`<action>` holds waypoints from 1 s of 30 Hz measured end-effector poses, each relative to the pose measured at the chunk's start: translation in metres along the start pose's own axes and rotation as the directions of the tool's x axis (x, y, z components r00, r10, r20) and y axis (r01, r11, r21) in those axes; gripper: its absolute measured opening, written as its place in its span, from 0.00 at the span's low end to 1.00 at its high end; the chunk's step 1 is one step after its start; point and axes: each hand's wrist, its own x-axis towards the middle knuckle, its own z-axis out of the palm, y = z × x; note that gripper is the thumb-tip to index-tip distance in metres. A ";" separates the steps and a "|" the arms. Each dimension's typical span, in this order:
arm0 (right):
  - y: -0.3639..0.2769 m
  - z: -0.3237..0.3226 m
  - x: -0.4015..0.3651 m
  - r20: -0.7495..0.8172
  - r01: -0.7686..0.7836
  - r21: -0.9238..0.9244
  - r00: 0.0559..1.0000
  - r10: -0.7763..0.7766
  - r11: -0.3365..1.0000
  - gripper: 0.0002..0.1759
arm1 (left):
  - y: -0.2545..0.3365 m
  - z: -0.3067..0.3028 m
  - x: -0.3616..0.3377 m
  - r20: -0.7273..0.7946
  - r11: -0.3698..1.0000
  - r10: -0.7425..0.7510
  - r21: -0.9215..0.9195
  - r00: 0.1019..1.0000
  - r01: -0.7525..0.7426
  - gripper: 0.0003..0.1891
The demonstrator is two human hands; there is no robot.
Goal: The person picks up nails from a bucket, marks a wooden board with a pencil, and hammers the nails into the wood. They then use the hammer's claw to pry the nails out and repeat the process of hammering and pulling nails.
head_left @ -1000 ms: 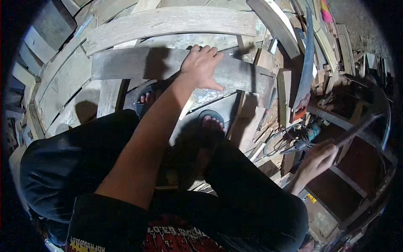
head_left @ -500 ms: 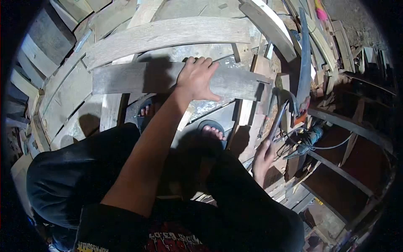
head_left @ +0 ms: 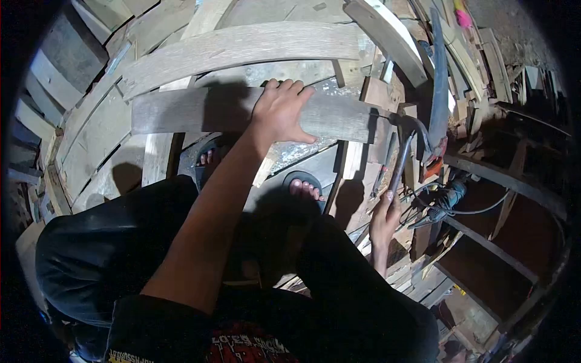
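Note:
A grey wooden plank (head_left: 169, 112) lies crosswise in front of me, over paler wooden strips. My left hand (head_left: 281, 112) grips it near the middle, fingertips at the far edge and thumb spread along the near edge. In my right hand (head_left: 385, 219) is a hammer (head_left: 402, 163), held closed around the lower handle. The hammer's curved head is up by the plank's right end and overlaps it in this view. My sandalled feet rest below the plank, one sandal (head_left: 304, 181) showing clearly.
Beyond the plank lies a longer pale board (head_left: 242, 48). A handsaw (head_left: 437, 91) with an orange handle leans at the right. Nearby are a teal power tool (head_left: 449, 196) with its cable and an open wooden frame (head_left: 496, 251). Scrap wood surrounds the floor.
My right hand has shifted slightly up and right, and the hammer head has come closer over the plank's right end. My left hand stays on the plank.

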 end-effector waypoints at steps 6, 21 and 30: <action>-0.017 -0.012 0.000 0.046 -0.039 0.005 0.998 0.039 0.999 0.21 | 0.000 0.003 0.004 -0.024 1.000 -0.009 0.015 1.000 0.009 0.60; -0.019 -0.011 -0.003 -0.118 0.133 -0.254 0.979 -0.167 0.958 0.30 | 0.000 0.002 0.000 0.033 0.999 -0.021 0.028 0.999 0.020 0.59; -0.046 -0.052 -0.005 -0.305 0.235 0.006 0.926 -0.221 0.972 0.28 | 0.006 -0.008 0.008 0.223 0.993 -0.112 0.064 0.968 0.100 0.66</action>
